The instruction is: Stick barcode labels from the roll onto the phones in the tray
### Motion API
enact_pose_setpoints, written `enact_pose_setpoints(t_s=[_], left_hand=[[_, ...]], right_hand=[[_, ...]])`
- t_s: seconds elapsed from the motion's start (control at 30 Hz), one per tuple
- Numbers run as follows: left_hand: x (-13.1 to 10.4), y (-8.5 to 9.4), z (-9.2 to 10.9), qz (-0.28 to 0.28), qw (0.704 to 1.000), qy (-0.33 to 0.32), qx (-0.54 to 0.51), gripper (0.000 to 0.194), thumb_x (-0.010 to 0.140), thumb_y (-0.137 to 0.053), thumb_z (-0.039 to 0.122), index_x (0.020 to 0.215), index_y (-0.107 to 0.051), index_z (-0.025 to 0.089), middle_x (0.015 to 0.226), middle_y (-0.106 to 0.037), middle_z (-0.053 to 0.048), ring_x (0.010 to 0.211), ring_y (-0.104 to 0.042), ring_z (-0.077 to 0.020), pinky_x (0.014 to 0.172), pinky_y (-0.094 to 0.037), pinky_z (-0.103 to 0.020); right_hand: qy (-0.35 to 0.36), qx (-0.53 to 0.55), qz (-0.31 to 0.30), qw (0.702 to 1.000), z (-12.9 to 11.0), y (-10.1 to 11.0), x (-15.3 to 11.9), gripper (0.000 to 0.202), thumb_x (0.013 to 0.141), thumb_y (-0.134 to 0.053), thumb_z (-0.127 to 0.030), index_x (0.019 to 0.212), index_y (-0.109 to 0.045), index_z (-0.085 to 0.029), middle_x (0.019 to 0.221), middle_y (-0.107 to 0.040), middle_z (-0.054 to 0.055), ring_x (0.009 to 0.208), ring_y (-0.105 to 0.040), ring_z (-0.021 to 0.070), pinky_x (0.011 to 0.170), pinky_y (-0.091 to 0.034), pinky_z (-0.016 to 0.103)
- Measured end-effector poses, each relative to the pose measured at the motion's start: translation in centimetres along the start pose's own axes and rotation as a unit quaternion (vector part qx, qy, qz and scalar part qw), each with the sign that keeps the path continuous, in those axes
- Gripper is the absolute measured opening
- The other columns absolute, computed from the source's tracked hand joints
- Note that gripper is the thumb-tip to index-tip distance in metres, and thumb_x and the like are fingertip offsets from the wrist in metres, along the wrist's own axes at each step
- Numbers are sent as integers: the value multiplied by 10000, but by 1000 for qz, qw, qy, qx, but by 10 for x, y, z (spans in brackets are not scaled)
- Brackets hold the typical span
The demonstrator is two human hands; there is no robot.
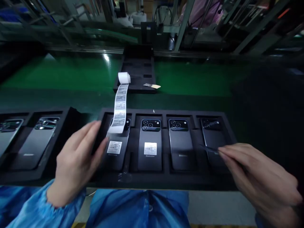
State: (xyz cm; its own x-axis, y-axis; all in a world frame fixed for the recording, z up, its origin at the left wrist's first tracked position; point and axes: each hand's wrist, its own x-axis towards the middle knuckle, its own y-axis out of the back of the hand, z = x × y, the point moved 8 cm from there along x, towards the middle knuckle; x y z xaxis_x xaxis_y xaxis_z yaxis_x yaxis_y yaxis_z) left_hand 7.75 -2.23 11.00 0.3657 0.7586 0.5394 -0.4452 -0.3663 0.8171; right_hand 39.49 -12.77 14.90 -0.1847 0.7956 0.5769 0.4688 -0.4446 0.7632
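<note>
My left hand (77, 155) hovers at the left edge of the foam tray (133, 142), thumb and fingers apart with nothing between them. Close to its fingertips hangs the free end of a label strip (120, 106), unwound from a label roll (124, 78). The strip covers part of the leftmost phone (116, 161), which bears a white label (114, 147). A second phone (150, 163) carries a label (150, 148) too. The third phone (181, 142) shows a bare back. Pinched in my right hand (258, 174) are thin dark tweezers (209, 148), over the fourth phone (212, 136).
Behind stands another dark tray (136, 68), with the roll and a small blade-like piece (152, 85) on its front edge. A second phone tray (60, 136) lies at left, holding phones (35, 145). A green work surface (190, 79) runs across, with metal framing beyond.
</note>
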Motion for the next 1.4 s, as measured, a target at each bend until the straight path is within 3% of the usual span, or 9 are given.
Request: enact_pose_setpoints(t_s=[0.1,0.23,0.37,0.67,0.9,1.07,1.13,1.23,1.4], left_hand=[[-24,0,67,-40,985,-162,-55,551,767,-682,119,1282,-492,160,1251,-552,-127,1128,-542,-269,990,-448,-456],[-60,-32,154,-175,903,-372,-123,363,881,-525,203,1242,-534,165,1351,-478,-78,1254,-429,-244,1076,-355,-457],[-57,-53,186,-178,886,-412,-117,378,905,-433,208,1267,-514,131,1398,-418,-88,1297,-368,-257,1042,-391,-424],[-47,-80,192,-200,884,-409,-104,366,899,-428,180,1235,-537,83,1365,-446,-138,1207,-466,-255,890,-486,-368],[-43,-73,185,-171,895,-383,-153,350,864,-481,178,1181,-568,59,1281,-532,-141,1142,-520,-246,850,-498,-358],[-40,-54,154,-94,933,-287,-195,209,787,-630,196,954,-656,74,884,-660,-85,861,-601,-209,860,-499,-382],[-42,-47,138,-75,949,-259,-163,274,762,-703,254,941,-648,54,794,-626,-82,774,-582,-200,769,-514,-360],[-42,-51,118,-122,964,-219,-91,513,816,-631,434,1116,-585,20,865,-598,-116,800,-552,-207,696,-499,-336],[-40,-66,114,-201,957,-206,-40,754,828,-440,631,1253,-491,10,964,-559,-146,872,-524,-235,747,-470,-376]], right_hand=[[-30,111,-11,993,27,-16,5,213,844,-629,-53,1008,-637,-190,916,-625,16,809,-609,165,728,-508,286],[-75,236,-58,967,55,-53,16,154,878,-613,-130,955,-658,-255,876,-645,-22,752,-622,141,667,-521,248],[-159,309,-121,930,75,-84,14,87,892,-616,-209,932,-667,-267,824,-641,-33,613,-587,104,574,-486,216],[-182,325,-214,903,74,-103,2,109,908,-583,-264,834,-624,-195,746,-588,-9,622,-520,114,558,-402,229],[-189,302,-242,902,79,-113,-3,139,921,-566,-317,853,-613,-206,771,-587,-1,642,-532,128,536,-395,233],[-186,288,-243,908,81,-115,-3,152,919,-568,-346,859,-619,-216,760,-583,-8,627,-530,123,528,-400,224],[-188,288,-240,908,81,-115,-2,160,918,-568,-356,856,-622,-219,753,-581,-8,609,-523,118,510,-398,219],[-191,286,-239,908,81,-116,-2,182,922,-555,-364,842,-625,-216,754,-586,2,609,-532,124,491,-401,217],[-188,280,-236,911,82,-115,-3,168,911,-570,-378,851,-624,-230,760,-595,1,616,-550,136,471,-409,219]])
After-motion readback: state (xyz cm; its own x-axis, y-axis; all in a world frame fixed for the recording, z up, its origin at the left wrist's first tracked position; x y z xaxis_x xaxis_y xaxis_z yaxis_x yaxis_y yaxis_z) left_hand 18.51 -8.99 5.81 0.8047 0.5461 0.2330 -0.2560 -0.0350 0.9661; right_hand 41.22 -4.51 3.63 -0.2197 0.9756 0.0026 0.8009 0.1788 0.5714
